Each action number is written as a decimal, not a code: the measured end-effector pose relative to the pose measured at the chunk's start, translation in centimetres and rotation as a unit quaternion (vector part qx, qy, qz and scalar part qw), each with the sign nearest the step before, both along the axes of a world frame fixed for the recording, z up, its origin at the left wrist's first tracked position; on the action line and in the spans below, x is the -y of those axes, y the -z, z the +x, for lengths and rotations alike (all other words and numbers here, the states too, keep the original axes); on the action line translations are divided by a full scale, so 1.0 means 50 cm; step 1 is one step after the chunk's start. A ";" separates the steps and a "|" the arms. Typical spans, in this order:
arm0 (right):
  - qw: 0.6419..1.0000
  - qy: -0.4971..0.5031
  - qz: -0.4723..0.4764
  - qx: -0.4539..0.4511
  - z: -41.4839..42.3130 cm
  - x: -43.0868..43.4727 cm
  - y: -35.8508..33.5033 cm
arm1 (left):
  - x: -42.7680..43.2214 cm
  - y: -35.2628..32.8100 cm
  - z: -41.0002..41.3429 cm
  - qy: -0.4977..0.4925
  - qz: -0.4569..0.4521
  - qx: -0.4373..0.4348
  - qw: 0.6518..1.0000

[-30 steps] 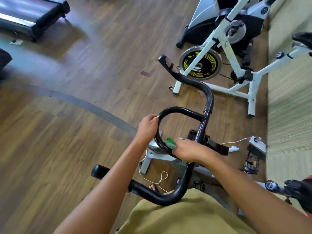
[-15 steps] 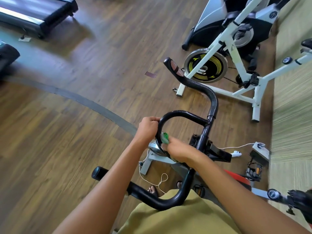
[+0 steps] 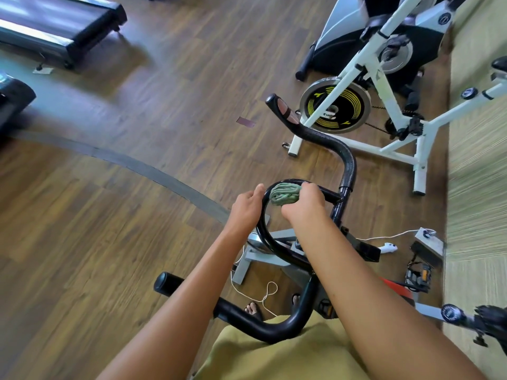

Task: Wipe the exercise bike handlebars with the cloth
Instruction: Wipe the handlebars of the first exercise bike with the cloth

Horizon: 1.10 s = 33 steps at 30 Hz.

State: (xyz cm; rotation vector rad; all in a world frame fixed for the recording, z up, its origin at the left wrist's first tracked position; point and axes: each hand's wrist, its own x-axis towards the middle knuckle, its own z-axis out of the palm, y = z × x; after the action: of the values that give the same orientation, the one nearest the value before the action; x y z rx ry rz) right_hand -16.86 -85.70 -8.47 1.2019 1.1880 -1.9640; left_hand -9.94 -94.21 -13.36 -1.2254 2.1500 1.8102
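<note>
Green cloth (image 3: 285,194), bunched into a wad, sits on the top curve of the inner loop of the black handlebars (image 3: 348,165). The right hand (image 3: 303,205) grips it there, fingers curled over it from the right. The left hand (image 3: 247,208) wraps around the loop's left side, just beside the cloth, thumb along the bar. Beyond, on the wooden floor (image 3: 137,215), stands a white exercise bike (image 3: 389,102) with a yellow-marked flywheel, and a treadmill (image 3: 55,28) lies far left.

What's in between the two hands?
Head view: the curved black handlebar tube passes between left hand and right hand, with the bunched green cloth the right hand grips.
</note>
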 end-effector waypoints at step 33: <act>0.477 -0.765 0.285 -0.325 0.114 -0.123 0.038 | -0.013 -0.008 -0.007 -0.016 -0.052 0.022 0.998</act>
State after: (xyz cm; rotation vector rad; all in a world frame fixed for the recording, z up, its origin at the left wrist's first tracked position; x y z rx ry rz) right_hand -11.15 -79.54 -10.37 -0.7136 2.1293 -0.3986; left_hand -10.30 -93.56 -12.97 -1.3167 2.2382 1.6863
